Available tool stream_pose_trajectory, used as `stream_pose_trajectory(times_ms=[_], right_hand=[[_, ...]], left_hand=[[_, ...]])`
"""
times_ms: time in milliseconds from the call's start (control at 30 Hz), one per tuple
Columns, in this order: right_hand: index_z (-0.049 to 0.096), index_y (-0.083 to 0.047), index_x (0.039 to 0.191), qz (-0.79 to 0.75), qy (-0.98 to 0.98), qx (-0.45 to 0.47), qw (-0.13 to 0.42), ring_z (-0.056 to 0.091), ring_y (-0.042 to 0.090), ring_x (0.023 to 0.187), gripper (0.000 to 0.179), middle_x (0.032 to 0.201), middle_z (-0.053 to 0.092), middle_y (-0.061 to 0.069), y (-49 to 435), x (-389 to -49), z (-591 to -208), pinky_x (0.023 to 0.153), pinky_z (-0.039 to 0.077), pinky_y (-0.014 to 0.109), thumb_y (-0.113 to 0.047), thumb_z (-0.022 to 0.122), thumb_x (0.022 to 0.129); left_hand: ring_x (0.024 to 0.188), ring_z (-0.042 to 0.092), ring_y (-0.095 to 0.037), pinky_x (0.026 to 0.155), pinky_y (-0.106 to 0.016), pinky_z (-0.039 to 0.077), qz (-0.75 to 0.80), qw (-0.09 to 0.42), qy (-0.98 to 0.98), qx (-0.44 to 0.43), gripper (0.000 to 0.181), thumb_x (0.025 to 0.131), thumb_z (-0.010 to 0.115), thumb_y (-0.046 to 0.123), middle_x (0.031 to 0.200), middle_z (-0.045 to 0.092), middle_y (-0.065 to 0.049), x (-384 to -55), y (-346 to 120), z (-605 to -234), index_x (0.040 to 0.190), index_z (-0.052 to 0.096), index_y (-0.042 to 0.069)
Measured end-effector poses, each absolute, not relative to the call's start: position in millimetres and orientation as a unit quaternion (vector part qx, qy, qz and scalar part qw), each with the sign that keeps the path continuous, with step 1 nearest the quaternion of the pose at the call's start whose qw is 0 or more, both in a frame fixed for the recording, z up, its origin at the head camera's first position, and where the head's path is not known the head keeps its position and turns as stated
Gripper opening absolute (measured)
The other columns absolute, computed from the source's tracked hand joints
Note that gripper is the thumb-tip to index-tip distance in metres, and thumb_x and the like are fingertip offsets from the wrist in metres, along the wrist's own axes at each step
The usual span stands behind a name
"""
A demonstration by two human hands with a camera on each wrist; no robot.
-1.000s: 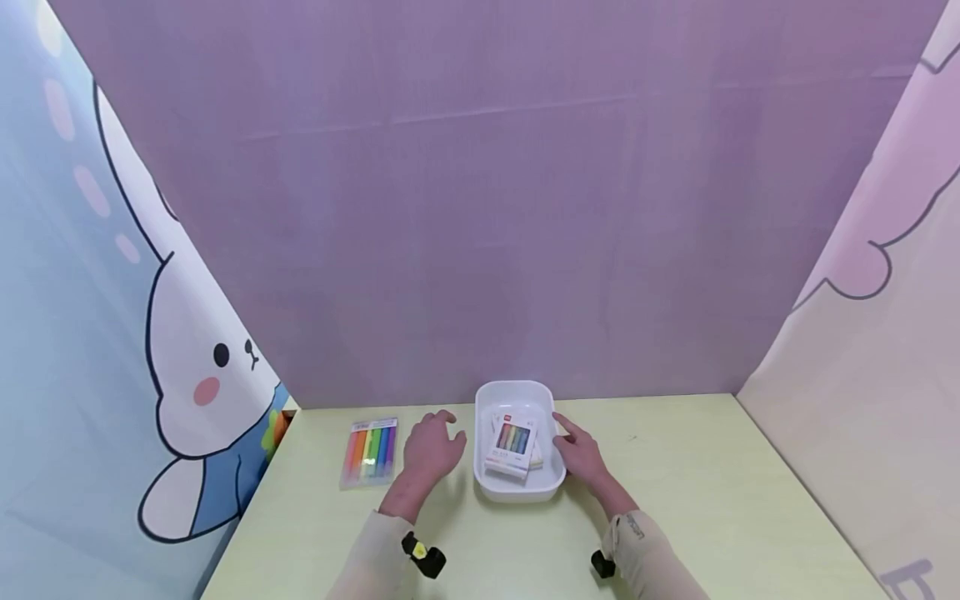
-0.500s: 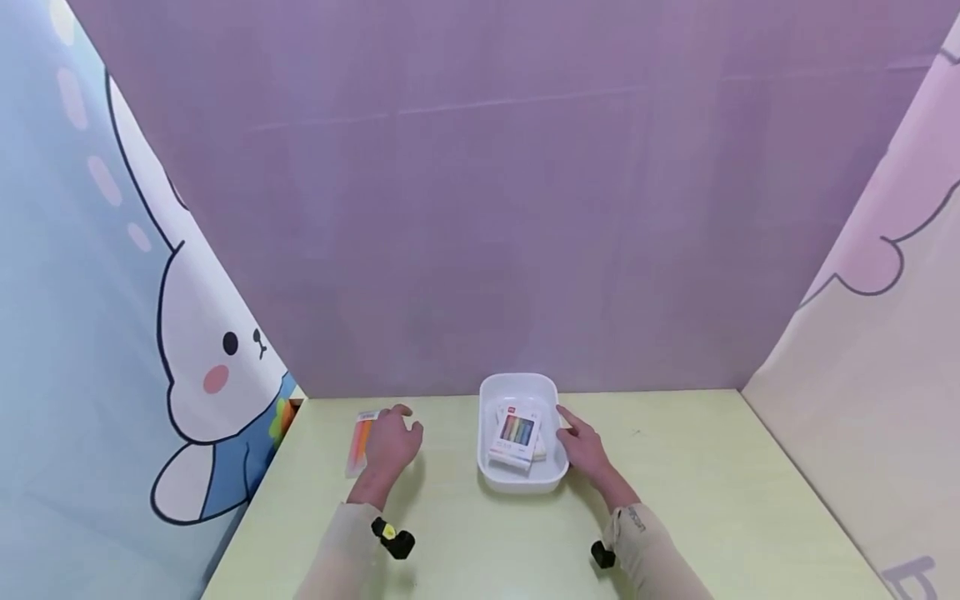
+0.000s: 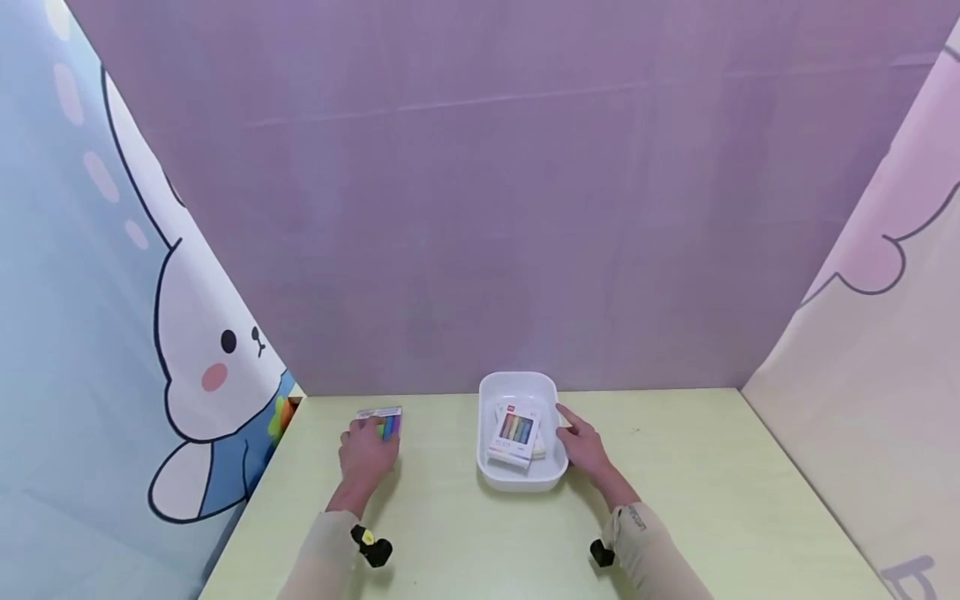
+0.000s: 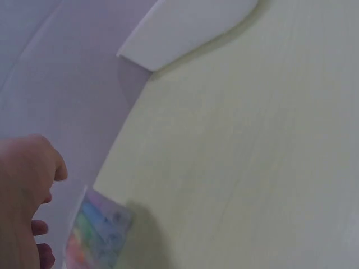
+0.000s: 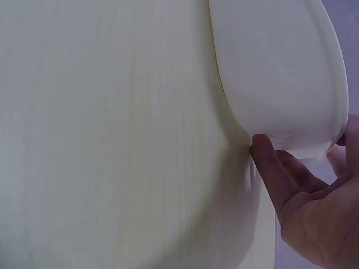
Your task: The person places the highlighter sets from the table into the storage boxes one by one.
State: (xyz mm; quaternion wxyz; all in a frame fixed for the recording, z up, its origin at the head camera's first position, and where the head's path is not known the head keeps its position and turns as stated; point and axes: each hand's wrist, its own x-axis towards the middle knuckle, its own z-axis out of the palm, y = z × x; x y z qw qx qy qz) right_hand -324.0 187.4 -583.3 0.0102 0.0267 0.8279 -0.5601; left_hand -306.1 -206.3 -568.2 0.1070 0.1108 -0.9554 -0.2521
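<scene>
My left hand (image 3: 367,451) is over a flat clear pack of rainbow-coloured markers (image 3: 392,425), covering most of it. In the left wrist view, the fingers bend loosely above the marker pack (image 4: 98,230), with no grip on it showing. Against the right side of a white plastic tray (image 3: 522,484) rests my right hand (image 3: 583,446). Its fingertips (image 5: 262,143) touch the tray's outer wall (image 5: 280,73) and do not wrap round it. Inside the tray lies a white box with coloured sticks pictured on it (image 3: 514,436), on top of another pale item mostly hidden.
The pale wooden table (image 3: 465,542) ends at a purple cloth backdrop (image 3: 480,250). A rabbit-printed cloth (image 3: 210,350) hangs on the left, and a pink and cream cloth (image 3: 862,358) on the right. Table surface separates the tray from the marker pack.
My left hand has moved left from beside the tray to over the marker pack. The right hand has stayed at the tray. The whole view has shifted slightly.
</scene>
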Motion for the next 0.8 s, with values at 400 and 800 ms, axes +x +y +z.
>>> stream_pose_trajectory(times_ms=[400, 800], right_hand=[[0.044, -0.02, 0.147, -0.564, 0.825, 0.03, 0.016, 0.062, 0.026, 0.083, 0.051, 0.111, 0.063, 0.02, 189.4, -323.2, -582.8, 0.061, 0.052, 0.033, -0.017, 0.052, 0.097], [0.043, -0.022, 0.148, -0.579, 0.814, 0.032, 0.022, 0.062, 0.027, 0.08, 0.051, 0.11, 0.063, 0.02, 186.0, -325.3, -586.5, 0.058, 0.051, 0.034, -0.016, 0.053, 0.098]], left_hand=[[0.106, 0.046, -0.049, 0.083, -0.061, 0.04, -0.26, 0.064, -0.95, 0.159, 0.084, 0.088, 0.055, 0.062, 0.126, 0.038, -0.033, -307.0, -226.4, -584.9, 0.145, 0.037, 0.002], [0.104, 0.039, -0.047, 0.081, -0.06, 0.039, -0.248, 0.04, -0.955, 0.155, 0.116, 0.07, 0.057, 0.083, 0.119, 0.039, -0.033, -307.0, -232.9, -602.4, 0.149, 0.021, 0.007]])
